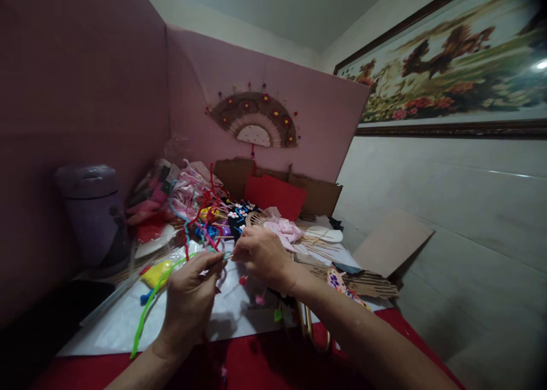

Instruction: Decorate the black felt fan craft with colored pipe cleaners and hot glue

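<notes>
My left hand [191,296] pinches a light blue pipe cleaner [227,254] between thumb and fingertips above the white sheet. Close against it, my right hand [265,258] is closed in a pinch at a thin pale stick, whose end is mostly hidden by the fingers. A bright green pipe cleaner [147,310] curves down beside my left hand. Behind both hands stands a tangle of red, pink and blue pipe cleaners [209,208]. A black fan piece with white flowers [237,214] lies just beyond my right hand.
A purple canister [96,219] stands at the left. Pink cloth [284,230], wooden sticks [318,243], corrugated cardboard [371,283] and red card [276,196] crowd the table. Gold-handled scissors [308,327] lie under my right forearm. A decorated fan [256,119] hangs on the pink board.
</notes>
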`<action>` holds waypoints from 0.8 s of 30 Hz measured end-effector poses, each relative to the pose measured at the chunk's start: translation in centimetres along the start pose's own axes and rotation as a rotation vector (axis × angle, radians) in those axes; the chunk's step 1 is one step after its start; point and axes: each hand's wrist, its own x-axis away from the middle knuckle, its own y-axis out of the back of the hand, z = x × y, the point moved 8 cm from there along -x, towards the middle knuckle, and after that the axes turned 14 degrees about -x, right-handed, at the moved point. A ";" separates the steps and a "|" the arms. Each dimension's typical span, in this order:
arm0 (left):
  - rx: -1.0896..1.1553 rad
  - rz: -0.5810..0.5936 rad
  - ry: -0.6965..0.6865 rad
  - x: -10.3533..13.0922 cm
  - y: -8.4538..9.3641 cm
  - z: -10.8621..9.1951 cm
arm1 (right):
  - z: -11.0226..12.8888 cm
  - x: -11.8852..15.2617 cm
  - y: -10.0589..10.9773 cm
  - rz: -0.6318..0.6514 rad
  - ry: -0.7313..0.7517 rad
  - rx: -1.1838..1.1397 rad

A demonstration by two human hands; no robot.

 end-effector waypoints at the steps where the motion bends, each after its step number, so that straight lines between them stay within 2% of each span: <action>1: 0.002 0.000 -0.009 0.0 0.0 0.0 | 0.0 0.0 0.0 0.003 0.000 0.007; 6: 0.016 0.005 -0.024 0.1 -0.1 -0.1 | 0.3 -0.2 0.0 0.016 -0.004 0.036; 24: 0.066 0.001 0.052 -0.2 -0.3 -0.3 | 0.5 -0.2 0.0 0.014 0.016 0.095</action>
